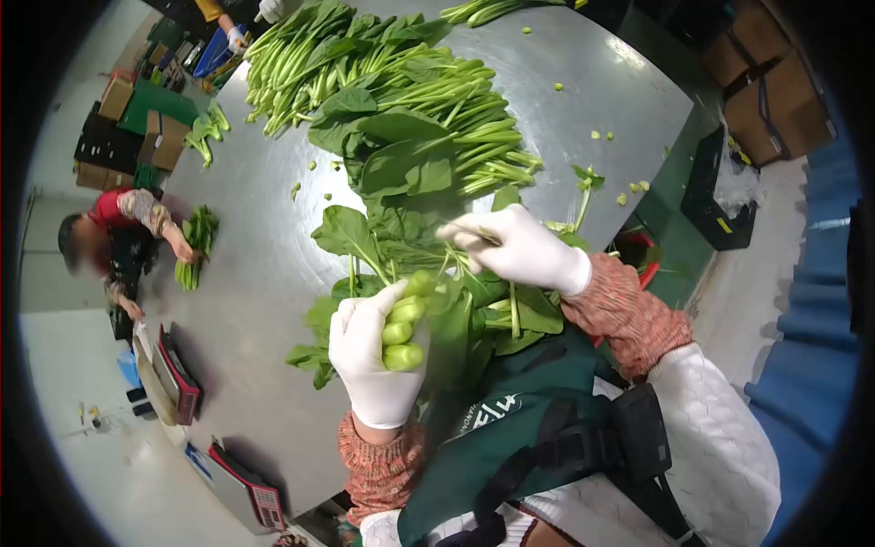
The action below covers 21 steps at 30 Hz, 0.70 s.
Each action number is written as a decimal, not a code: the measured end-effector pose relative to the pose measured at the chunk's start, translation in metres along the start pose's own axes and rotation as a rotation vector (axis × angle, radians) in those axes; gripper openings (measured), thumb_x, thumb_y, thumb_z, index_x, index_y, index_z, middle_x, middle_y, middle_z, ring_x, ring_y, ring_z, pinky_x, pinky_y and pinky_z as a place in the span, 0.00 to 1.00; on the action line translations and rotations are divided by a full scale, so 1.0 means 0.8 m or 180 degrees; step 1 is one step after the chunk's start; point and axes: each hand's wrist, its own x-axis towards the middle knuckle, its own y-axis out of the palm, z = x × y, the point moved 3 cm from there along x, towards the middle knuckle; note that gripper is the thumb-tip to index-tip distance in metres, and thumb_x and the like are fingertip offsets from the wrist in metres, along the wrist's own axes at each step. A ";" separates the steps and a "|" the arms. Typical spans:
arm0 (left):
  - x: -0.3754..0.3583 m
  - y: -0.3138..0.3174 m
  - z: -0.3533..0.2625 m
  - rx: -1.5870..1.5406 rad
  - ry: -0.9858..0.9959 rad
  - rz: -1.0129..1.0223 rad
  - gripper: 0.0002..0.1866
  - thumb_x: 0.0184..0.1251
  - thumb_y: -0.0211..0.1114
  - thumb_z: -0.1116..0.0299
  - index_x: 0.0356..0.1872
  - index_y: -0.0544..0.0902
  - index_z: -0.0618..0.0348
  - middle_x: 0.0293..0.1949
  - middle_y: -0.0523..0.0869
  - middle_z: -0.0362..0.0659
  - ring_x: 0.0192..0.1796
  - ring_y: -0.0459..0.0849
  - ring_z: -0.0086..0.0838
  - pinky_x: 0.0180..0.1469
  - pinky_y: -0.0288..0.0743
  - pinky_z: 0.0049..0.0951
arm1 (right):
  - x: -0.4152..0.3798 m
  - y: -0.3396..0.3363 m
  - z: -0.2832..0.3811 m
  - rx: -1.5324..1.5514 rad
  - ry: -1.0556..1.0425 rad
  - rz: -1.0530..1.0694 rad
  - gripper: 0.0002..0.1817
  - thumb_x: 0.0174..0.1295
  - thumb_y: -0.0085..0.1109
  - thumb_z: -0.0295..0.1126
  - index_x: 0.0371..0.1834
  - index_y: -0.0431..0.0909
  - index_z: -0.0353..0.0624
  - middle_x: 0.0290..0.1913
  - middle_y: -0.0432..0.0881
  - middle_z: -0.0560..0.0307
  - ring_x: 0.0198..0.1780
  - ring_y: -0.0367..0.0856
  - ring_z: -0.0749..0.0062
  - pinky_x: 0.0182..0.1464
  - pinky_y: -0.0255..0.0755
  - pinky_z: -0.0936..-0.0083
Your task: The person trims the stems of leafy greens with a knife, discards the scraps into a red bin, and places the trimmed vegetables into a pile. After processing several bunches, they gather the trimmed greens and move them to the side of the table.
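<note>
My left hand (372,351), in a white glove, is wrapped around a small bunch of leafy greens (404,333). Their thick, pale green cut ends point toward me, and the leaves hang down on the right, partly blurred. My right hand (521,248), also gloved, is closed with its fingertips pinched above loose leaves; whatever sits in the pinch is too small to make out. Loose leafy greens (351,239) lie under and around both hands. Just beyond them, a big pile of greens (492,137) is stacked with stems to the right and broad leaves to the left.
Stem scraps (622,199) dot the steel table (273,365). At left, a co-worker in a red vest holds a bunch of greens (193,246) near red scales (182,374). Other gloved hands (237,40) show at the far edge. A black crate (720,196) and cardboard boxes (775,100) stand right.
</note>
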 end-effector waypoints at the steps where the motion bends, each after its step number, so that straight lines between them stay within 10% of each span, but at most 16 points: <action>1: -0.003 0.001 0.002 0.0080 -0.0001 -0.0047 0.19 0.46 0.72 0.79 0.44 0.86 0.56 0.33 0.84 0.43 0.35 0.79 0.39 0.41 0.73 0.35 | -0.006 0.002 0.003 0.0118 -0.0204 0.0135 0.16 0.66 0.64 0.33 0.54 0.82 0.40 0.35 0.86 0.54 0.33 0.85 0.71 0.36 0.77 0.76; 6: 0.000 0.001 0.004 -0.0339 -0.0080 0.0050 0.19 0.51 0.74 0.82 0.46 0.84 0.62 0.36 0.83 0.44 0.36 0.81 0.33 0.42 0.75 0.29 | 0.000 0.021 0.040 0.0035 -0.1835 -0.0039 0.12 0.64 0.68 0.29 0.49 0.84 0.40 0.34 0.82 0.57 0.27 0.73 0.79 0.32 0.68 0.78; 12: -0.009 -0.005 0.020 -0.0784 -0.0619 0.0352 0.18 0.52 0.74 0.83 0.46 0.84 0.61 0.35 0.85 0.41 0.39 0.82 0.24 0.46 0.76 0.25 | -0.014 0.026 0.041 -0.0247 -0.1695 -0.0163 0.11 0.62 0.66 0.24 0.47 0.84 0.40 0.33 0.83 0.56 0.30 0.79 0.76 0.34 0.71 0.77; 15: 0.005 -0.045 0.030 0.0109 -0.0228 -0.0316 0.13 0.59 0.71 0.77 0.46 0.83 0.66 0.39 0.87 0.45 0.42 0.85 0.28 0.49 0.79 0.30 | -0.012 0.004 0.024 0.0465 -0.0534 0.0037 0.09 0.64 0.60 0.27 0.45 0.85 0.38 0.33 0.86 0.55 0.32 0.83 0.76 0.38 0.75 0.80; 17: -0.005 -0.088 0.064 -0.1017 -0.0786 -0.1410 0.10 0.59 0.69 0.75 0.40 0.83 0.69 0.41 0.84 0.45 0.44 0.83 0.34 0.56 0.77 0.35 | -0.001 -0.020 -0.018 0.0459 -0.0097 0.0299 0.11 0.68 0.57 0.31 0.46 0.86 0.38 0.37 0.90 0.53 0.37 0.87 0.75 0.42 0.78 0.80; 21: -0.014 -0.149 0.098 -0.2212 -0.1043 -0.2019 0.21 0.73 0.58 0.71 0.63 0.72 0.71 0.59 0.79 0.53 0.63 0.77 0.40 0.68 0.69 0.43 | 0.046 -0.108 -0.126 -0.1400 0.0087 -0.0817 0.20 0.63 0.62 0.38 0.55 0.83 0.40 0.49 0.86 0.42 0.51 0.84 0.49 0.57 0.77 0.62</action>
